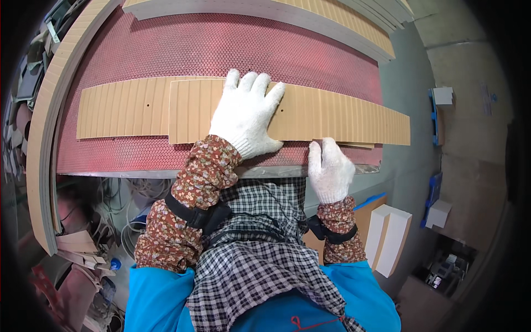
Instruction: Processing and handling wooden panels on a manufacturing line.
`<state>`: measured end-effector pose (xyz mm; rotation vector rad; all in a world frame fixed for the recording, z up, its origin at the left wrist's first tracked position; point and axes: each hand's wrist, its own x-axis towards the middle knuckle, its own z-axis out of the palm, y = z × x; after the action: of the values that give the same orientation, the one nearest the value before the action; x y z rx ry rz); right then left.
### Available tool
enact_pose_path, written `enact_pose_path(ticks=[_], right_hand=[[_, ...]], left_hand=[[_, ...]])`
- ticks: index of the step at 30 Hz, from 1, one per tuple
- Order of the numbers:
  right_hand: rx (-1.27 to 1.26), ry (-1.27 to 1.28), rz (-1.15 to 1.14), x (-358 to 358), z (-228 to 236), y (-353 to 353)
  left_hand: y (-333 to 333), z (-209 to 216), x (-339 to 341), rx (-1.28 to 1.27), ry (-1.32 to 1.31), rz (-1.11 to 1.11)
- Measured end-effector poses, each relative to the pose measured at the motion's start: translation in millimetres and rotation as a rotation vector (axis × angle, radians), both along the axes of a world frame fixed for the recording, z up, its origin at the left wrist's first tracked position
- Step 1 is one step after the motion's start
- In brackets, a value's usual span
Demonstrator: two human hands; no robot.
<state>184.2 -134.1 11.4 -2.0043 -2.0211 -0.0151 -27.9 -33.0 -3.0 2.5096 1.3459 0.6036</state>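
Two long tan ribbed strips overlap on a red mesh-textured work surface (221, 47). The upper strip (343, 115) extends past the surface's right edge and has a small dark hole. It covers part of the lower strip (121, 110), which shows mainly at the left. My left hand (246, 113), in a white knit glove, lies flat across the upper strip with fingers spread. At the strips' near edge, my right hand (332, 169), also gloved, is closed, with thumb and forefinger touching that edge. What sits between those fingers is hidden.
More ribbed strips are stacked along the left side (47, 133) and the far side (276, 19). White blocks (390, 238) stand at the lower right, and smaller boxes (438, 213) farther right. Cables and scraps (83, 254) clutter the lower left.
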Motion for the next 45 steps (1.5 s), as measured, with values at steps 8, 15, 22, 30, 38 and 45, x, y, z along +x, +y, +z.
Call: enact_pose_path(ticks=[8, 15, 22, 30, 38, 45], right_hand=[[-0.026, -0.055, 0.053, 8, 0, 57], [-0.072, -0.181, 0.027, 7, -4, 134], [-0.051, -0.083, 0.027, 4, 1, 54], [-0.064, -0.068, 0.036, 6, 1, 43], [-0.132, -0.179, 0.006, 7, -2, 138], [-0.036, -0.055, 0.046, 4, 3, 32]], left_hand=[[0, -2, 1, -0.012, 0.013, 0.012], [-1, -3, 1, 0.010, 0.008, 0.009], [-1, -3, 0, 0.007, -0.003, 0.008], [-1, -5, 1, 0.003, -0.026, 0.012], [0, 0, 0, -0.007, 0.031, 0.007], [-1, -1, -1, -0.002, -0.020, 0.014]])
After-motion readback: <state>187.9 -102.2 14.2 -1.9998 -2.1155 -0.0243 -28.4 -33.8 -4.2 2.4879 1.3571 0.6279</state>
